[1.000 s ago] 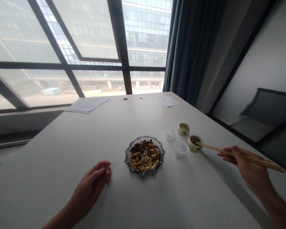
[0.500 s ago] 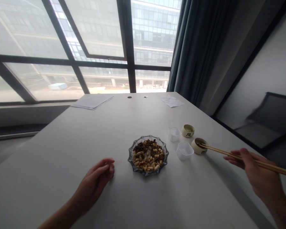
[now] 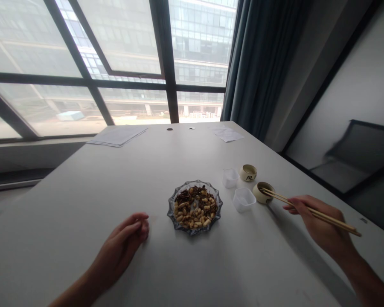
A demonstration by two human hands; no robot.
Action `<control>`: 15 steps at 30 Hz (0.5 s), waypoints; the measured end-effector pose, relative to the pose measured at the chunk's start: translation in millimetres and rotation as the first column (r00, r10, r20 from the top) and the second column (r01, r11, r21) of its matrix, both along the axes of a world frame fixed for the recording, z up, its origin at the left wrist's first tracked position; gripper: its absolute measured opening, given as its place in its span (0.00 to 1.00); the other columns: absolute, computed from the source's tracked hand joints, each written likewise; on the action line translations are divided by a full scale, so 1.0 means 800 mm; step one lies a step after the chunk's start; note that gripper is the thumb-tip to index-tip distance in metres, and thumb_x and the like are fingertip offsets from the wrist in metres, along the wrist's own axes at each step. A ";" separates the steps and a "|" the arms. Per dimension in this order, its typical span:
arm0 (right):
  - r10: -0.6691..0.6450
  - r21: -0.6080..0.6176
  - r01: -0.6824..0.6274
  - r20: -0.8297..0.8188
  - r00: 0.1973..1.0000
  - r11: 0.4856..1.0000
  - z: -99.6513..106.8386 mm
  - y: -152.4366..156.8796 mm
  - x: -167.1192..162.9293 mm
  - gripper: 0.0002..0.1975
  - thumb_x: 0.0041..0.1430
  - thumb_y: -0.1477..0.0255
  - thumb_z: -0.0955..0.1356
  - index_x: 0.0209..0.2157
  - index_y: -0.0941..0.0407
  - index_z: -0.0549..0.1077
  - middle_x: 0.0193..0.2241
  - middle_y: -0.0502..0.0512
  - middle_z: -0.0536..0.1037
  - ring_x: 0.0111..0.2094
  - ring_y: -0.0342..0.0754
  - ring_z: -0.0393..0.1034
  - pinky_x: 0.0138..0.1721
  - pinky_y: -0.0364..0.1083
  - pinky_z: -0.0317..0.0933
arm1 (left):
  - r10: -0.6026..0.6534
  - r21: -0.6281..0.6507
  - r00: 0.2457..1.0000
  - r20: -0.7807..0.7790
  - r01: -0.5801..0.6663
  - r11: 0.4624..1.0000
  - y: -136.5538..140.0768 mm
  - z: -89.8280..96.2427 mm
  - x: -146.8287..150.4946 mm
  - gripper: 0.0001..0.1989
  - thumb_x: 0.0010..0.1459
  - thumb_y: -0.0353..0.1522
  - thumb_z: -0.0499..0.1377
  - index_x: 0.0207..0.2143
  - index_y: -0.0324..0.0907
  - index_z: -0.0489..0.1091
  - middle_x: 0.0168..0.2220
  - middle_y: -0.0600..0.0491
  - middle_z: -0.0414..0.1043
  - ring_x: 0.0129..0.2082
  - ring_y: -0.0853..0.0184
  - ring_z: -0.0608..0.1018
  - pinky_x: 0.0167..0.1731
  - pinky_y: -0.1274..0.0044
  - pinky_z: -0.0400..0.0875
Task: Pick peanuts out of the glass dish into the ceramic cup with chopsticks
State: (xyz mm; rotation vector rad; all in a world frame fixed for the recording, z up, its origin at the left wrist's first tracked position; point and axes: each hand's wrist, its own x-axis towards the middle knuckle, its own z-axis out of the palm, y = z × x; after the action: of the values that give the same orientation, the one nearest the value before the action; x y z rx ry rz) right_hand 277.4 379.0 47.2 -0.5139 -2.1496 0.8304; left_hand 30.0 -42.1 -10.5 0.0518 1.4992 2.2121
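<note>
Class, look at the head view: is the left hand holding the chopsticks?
No, the right hand holds the chopsticks, while the left hand lies to the left of the glass bowl.

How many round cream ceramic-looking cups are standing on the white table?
2: one round cream ceramic-looking cup has thin wooden chopsticks reaching into it; the other cup stands behind it, slightly left. None seems hidden.

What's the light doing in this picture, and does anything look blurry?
In the head view, glare through the window washes out the building outside; in the head view, a soft shadow stretches across the white table by the right hand; in the head view, the dark shape at far right looks blurred.
</note>
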 end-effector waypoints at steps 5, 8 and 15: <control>-0.056 -0.005 0.056 -0.048 0.997 0.998 0.000 -0.006 -0.008 0.11 0.65 0.62 0.69 0.37 0.55 0.79 0.33 0.56 0.83 0.31 0.51 0.80 0.35 0.47 0.75 | -0.027 0.015 1.000 -0.006 0.027 1.000 -0.003 -0.005 -0.002 0.09 0.51 0.30 0.69 0.38 0.42 0.79 0.27 0.52 0.71 0.30 0.66 0.71 0.29 0.81 0.71; -0.078 -0.032 0.076 -0.063 0.995 0.997 0.000 -0.008 -0.008 0.11 0.65 0.62 0.70 0.37 0.55 0.79 0.33 0.56 0.83 0.31 0.50 0.80 0.34 0.46 0.74 | -0.029 0.019 0.999 -0.013 0.030 0.999 -0.004 -0.006 -0.003 0.09 0.52 0.31 0.69 0.38 0.42 0.79 0.27 0.52 0.71 0.30 0.66 0.71 0.30 0.81 0.71; 0.012 -0.062 -0.025 -0.204 0.979 0.998 0.013 -0.029 -0.008 0.08 0.66 0.67 0.69 0.39 0.55 0.80 0.34 0.56 0.83 0.31 0.49 0.80 0.35 0.46 0.76 | -0.029 -0.007 0.999 -0.026 0.029 1.000 -0.001 -0.002 0.000 0.10 0.52 0.31 0.70 0.38 0.42 0.79 0.28 0.51 0.71 0.31 0.66 0.70 0.31 0.81 0.71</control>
State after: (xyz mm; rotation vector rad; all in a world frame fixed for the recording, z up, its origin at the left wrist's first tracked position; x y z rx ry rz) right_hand 270.7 355.7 58.0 -0.4228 -1.9485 0.9237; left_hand 30.0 -42.7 -11.8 0.1004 1.5097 2.1918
